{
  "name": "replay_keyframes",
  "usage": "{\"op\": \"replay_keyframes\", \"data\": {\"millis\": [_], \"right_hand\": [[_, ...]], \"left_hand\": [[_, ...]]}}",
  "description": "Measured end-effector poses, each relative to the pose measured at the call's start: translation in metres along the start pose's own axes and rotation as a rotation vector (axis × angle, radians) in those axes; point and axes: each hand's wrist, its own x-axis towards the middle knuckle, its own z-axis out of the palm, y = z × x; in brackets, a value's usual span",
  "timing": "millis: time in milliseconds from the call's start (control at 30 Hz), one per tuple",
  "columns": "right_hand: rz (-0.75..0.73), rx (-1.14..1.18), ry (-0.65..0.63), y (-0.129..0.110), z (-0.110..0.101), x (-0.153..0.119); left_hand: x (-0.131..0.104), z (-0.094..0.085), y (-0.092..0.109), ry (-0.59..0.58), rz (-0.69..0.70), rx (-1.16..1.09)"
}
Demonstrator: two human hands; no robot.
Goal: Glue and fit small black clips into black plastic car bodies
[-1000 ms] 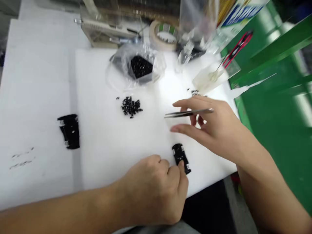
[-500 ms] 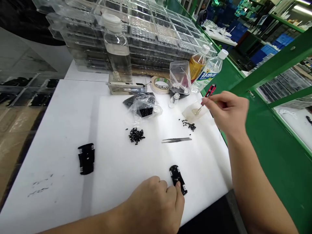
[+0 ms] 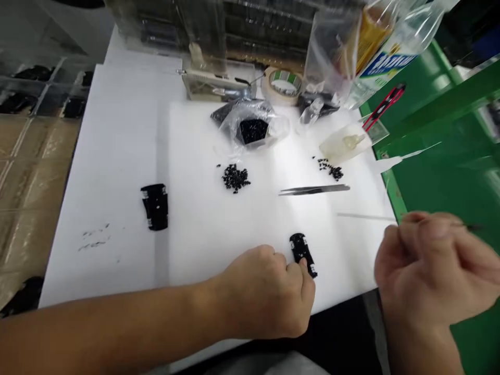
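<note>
My left hand (image 3: 269, 294) is curled into a fist on the white work surface. Its thumb and finger press on the lower end of a black plastic part (image 3: 300, 247) with small silvery patches along its sides. To the right, my right hand (image 3: 433, 265) is closed in a pinch, slightly blurred. Out of its left side sticks a thin rod (image 3: 363, 216), with a dark end showing beyond the fingers. Metal tweezers (image 3: 316, 190) lie between the hands and a pile of tiny black pieces (image 3: 330, 169). A second black part (image 3: 156, 207) lies at left.
Behind are a yellowish blob on a pale sheet (image 3: 344, 146), a red-and-black tool (image 3: 385, 107), a tape roll (image 3: 283, 83), bottles (image 3: 394, 62) and a plastic bag (image 3: 253, 125). Another pile of tiny black pieces (image 3: 235, 178) lies mid-surface. A green frame (image 3: 437, 198) borders the right.
My right hand has moved from the yellowish blob toward me and to the right. The view has tilted downward. My left hand stays on the black part.
</note>
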Motion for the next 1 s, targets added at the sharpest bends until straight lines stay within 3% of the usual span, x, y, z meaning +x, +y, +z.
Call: {"op": "replay_keyframes", "data": {"millis": [133, 333, 733, 1000], "right_hand": [[0.078, 0.082, 0.048, -0.011, 0.024, -0.045], [0.149, 0.200, 0.285, -0.024, 0.034, -0.074], [0.141, 0.157, 0.221, -0.026, 0.035, -0.076], [0.209, 0.229, 0.312, -0.027, 0.037, -0.078]], "left_hand": [[0.003, 0.000, 0.001, -0.024, -0.026, -0.019], [0.006, -0.001, 0.001, 0.001, -0.047, -0.052], [0.006, -0.003, -0.001, -0.039, -0.044, -0.069], [0.007, -0.001, -0.001, -0.035, -0.055, -0.070]]}}
